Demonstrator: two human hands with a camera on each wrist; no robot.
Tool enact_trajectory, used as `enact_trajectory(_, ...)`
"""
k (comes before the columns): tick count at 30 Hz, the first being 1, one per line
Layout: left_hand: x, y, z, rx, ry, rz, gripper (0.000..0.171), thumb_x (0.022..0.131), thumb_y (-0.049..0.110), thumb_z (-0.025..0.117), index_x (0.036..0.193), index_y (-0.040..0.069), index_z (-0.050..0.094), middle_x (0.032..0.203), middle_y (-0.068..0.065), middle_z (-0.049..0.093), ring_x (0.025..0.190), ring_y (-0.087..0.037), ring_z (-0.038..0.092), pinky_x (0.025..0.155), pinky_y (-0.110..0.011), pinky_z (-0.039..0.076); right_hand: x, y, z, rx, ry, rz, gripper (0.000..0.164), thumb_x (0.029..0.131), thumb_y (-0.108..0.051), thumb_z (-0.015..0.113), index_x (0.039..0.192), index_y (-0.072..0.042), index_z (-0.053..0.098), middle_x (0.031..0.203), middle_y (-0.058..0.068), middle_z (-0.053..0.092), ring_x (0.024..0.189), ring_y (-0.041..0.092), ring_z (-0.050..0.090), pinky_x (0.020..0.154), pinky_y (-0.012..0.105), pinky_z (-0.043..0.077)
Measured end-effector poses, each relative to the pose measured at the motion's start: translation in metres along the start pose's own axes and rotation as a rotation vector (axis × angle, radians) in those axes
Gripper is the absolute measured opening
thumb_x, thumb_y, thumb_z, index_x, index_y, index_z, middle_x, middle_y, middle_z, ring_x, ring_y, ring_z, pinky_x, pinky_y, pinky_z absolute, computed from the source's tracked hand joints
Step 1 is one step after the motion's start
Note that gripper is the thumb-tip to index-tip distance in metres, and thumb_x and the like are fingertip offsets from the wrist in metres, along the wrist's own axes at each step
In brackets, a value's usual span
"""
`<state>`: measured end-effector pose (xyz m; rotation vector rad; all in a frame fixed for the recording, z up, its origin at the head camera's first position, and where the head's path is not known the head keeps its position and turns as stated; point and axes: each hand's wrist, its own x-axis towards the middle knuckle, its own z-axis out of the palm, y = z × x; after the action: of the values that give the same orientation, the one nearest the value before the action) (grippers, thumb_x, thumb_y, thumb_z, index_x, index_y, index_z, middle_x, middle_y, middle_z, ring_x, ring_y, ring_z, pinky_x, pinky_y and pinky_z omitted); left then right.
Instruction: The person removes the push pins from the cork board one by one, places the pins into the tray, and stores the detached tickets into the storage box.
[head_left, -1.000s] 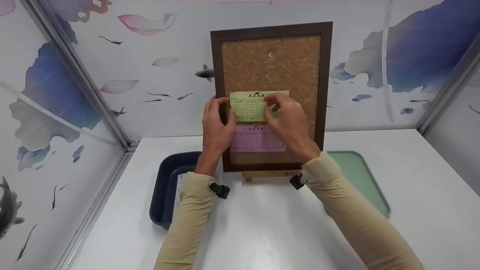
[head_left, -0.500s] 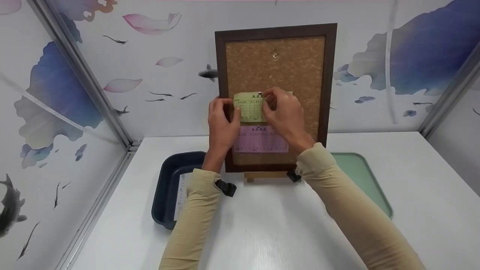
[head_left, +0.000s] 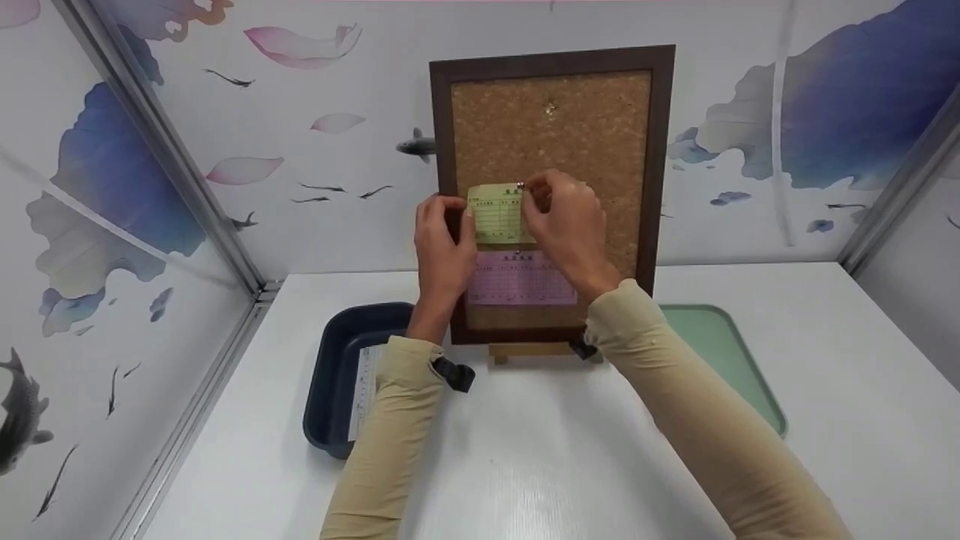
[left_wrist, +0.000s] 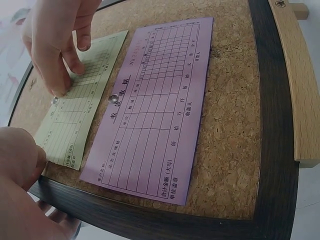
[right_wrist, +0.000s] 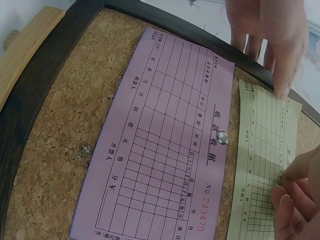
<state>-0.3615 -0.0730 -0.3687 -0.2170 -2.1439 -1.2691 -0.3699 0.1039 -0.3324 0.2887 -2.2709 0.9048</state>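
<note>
Cork board (head_left: 585, 150): It is held up by a wooden stand (head_left: 532, 349) on the white table (head_left: 495, 472), and it is edged with a dark brown frame (head_left: 555, 60).
Green slip (head_left: 493, 217): It is seen on the cork board, about halfway up. Black lines and small words are printed on it.
Round pin (head_left: 521, 185): It is seen at the top edge of the slip, on the cork board.
Left hand (head_left: 448, 244): The left edge of the cork board is grasped, with the thumb laid on the slip and the other fingers wrapped past the frame.
Right hand (head_left: 570, 225): The fingers are bent over the slip, right by the round pin. Whether the pin is being pinched cannot be told.
Purple slip (head_left: 521, 283): It is fixed low on the cork board, just under the green one, by a silver pin (right_wrist: 222, 138). Red numbers are printed on it.
Shiny bits (head_left: 550, 109): They are seen near the top of the cork board.
Dark blue tray (head_left: 318, 390): It is set left of the cork board, with white paper (head_left: 361, 390) laid inside.
Pale green tray (head_left: 712, 341): It is set right of the cork board, partly hidden by a tan sleeve (head_left: 690, 382).
</note>
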Motion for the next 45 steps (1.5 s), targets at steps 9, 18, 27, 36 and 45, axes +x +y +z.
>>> enact_trajectory(9, -0.0005, -0.0008, -0.0001, -0.003, 0.013, 0.004, 0.016, 0.111, 0.015, 0.061, 0.122, 0.005, 0.067, 0.140, -0.015, 0.058, 0.136, -0.026, 0.056, 0.118, -0.041, 0.046, -0.0009, -0.0006, 0.0042, -0.033, 0.047, -0.050, 0.017, 0.104, -0.023, 0.072, 0.111, -0.009, 0.079, 0.097, 0.008, 0.081, 0.083, 0.020, 0.077, 0.069, 0.043, 0.061)
enact_trajectory(18, -0.0012, 0.0001, 0.0009, -0.007, 0.010, -0.020, 0.016, 0.111, 0.016, 0.061, 0.121, 0.006, 0.067, 0.141, -0.013, 0.058, 0.134, -0.024, 0.056, 0.116, -0.040, 0.049, 0.0015, -0.0055, 0.0027, -0.085, 0.048, -0.062, 0.016, 0.103, -0.024, 0.073, 0.108, -0.010, 0.080, 0.097, 0.006, 0.081, 0.081, 0.020, 0.077, 0.067, 0.044, 0.061)
enact_trajectory(27, -0.0005, -0.0024, 0.0019, -0.010, 0.036, -0.007, 0.016, 0.110, 0.017, 0.063, 0.120, 0.006, 0.069, 0.139, -0.012, 0.059, 0.133, -0.023, 0.056, 0.115, -0.039, 0.048, 0.0037, -0.0083, 0.0022, -0.179, 0.071, -0.113, 0.018, 0.103, -0.027, 0.073, 0.102, -0.011, 0.080, 0.093, 0.006, 0.080, 0.074, 0.026, 0.075, 0.061, 0.048, 0.058)
enact_trajectory(36, -0.0015, -0.0027, 0.0020, -0.007, 0.043, -0.007, 0.017, 0.110, 0.019, 0.064, 0.120, 0.006, 0.069, 0.139, -0.013, 0.059, 0.136, -0.024, 0.057, 0.116, -0.040, 0.048, 0.0016, -0.0067, 0.0044, -0.260, 0.111, -0.203, 0.020, 0.104, -0.025, 0.072, 0.101, -0.006, 0.078, 0.090, 0.012, 0.080, 0.072, 0.034, 0.076, 0.060, 0.052, 0.060)
enact_trajectory(45, -0.0023, -0.0040, 0.0024, -0.013, 0.044, -0.007, 0.018, 0.111, 0.019, 0.063, 0.120, 0.006, 0.069, 0.139, -0.013, 0.058, 0.134, -0.023, 0.057, 0.116, -0.040, 0.048, -0.0007, -0.0058, 0.0057, -0.236, 0.124, -0.211, 0.020, 0.105, -0.024, 0.071, 0.102, -0.006, 0.078, 0.090, 0.012, 0.079, 0.071, 0.031, 0.075, 0.060, 0.051, 0.060)
